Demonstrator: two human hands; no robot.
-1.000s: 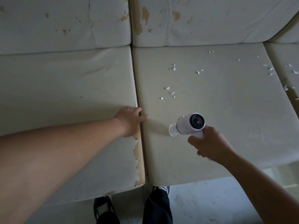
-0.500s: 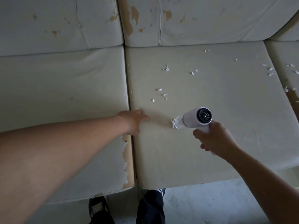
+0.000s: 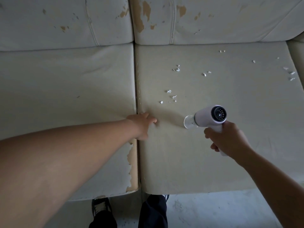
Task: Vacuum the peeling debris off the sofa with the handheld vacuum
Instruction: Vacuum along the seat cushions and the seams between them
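A white handheld vacuum (image 3: 212, 116) with a black vented rear and a clear round nozzle points left, its nozzle low over the middle seat cushion (image 3: 213, 145). My right hand (image 3: 226, 139) grips its handle. White peeling flakes (image 3: 171, 96) lie just beyond the nozzle, with more flakes (image 3: 176, 69) farther back and others (image 3: 290, 74) at the cushion's right edge. My left hand (image 3: 142, 125) presses on the cushion beside the seam, fingers bent into the surface and holding nothing.
The left seat cushion (image 3: 65, 96) has torn, peeled cover along its front right edge (image 3: 131, 168). Back cushions (image 3: 164, 20) show brown worn patches. My shoes (image 3: 100, 208) stand on the grey floor (image 3: 213, 209) below the sofa front.
The vacuum has moved to the right and slightly up, and the flake clump at its nozzle is gone. My left hand has slid right across the seam onto the middle cushion.
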